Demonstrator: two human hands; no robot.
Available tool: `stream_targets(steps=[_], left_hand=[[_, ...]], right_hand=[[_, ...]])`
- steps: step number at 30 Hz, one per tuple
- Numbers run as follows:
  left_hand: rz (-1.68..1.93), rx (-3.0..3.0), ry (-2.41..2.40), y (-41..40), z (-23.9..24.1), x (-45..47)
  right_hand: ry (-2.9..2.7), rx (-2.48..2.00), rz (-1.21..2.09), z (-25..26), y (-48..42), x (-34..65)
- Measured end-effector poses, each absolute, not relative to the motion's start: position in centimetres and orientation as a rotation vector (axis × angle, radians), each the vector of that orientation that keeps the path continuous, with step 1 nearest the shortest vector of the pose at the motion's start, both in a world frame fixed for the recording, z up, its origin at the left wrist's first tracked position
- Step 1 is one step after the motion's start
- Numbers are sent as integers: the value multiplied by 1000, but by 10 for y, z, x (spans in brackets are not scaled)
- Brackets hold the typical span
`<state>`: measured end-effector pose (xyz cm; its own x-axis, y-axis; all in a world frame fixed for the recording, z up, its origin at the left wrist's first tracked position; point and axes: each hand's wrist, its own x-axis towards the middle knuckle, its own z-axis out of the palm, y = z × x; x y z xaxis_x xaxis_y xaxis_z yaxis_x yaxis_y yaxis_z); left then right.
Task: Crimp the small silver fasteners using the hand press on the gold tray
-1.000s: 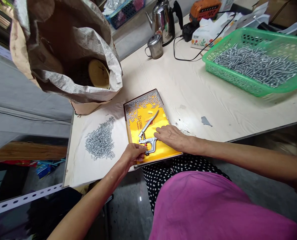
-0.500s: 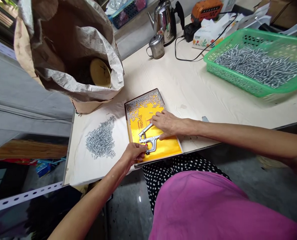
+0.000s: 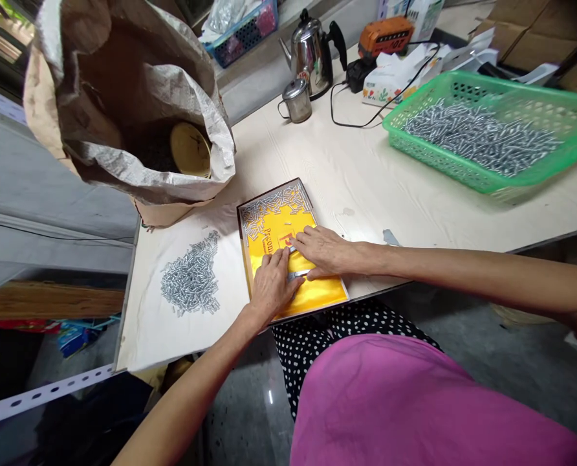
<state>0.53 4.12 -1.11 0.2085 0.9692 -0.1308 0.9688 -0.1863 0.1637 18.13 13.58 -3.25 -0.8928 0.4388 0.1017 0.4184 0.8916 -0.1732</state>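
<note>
A yellow tray (image 3: 269, 236) lies at the table's near edge, with small metal pins (image 3: 273, 202) heaped at its far end. On it lies a silver plier-like tool (image 3: 298, 274), mostly hidden under my hands. My left hand (image 3: 272, 285) lies over the tool's head, fingers curled down on it. My right hand (image 3: 320, 249) rests on the tool's handles from the right, fingers bent over them. The two hands touch above the tray's middle.
A loose pile of pins (image 3: 191, 278) sits left of the tray. A big open paper sack (image 3: 138, 110) stands at the back left. A green basket (image 3: 482, 129) full of pins is at the right, a kettle (image 3: 312, 48) and cup (image 3: 295, 100) behind.
My left hand slid up from the tray's near edge onto the tool. My right hand moved from the tool's lower end up onto its handles. The tool is now almost covered.
</note>
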Motion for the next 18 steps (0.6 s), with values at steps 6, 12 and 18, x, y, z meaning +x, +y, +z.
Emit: stream_targets(steps=[6,12,18], left_hand=[[-117,2360,1778,55,-11,5],[63,2265,1760,52,-15,5],[93,2202,1751,50,-21,6]], right_hand=[[-2995,-792,199,-25,129,178],[-2952,-765,274,-38,118,178],[-2982,-705,363,-46,111,179]])
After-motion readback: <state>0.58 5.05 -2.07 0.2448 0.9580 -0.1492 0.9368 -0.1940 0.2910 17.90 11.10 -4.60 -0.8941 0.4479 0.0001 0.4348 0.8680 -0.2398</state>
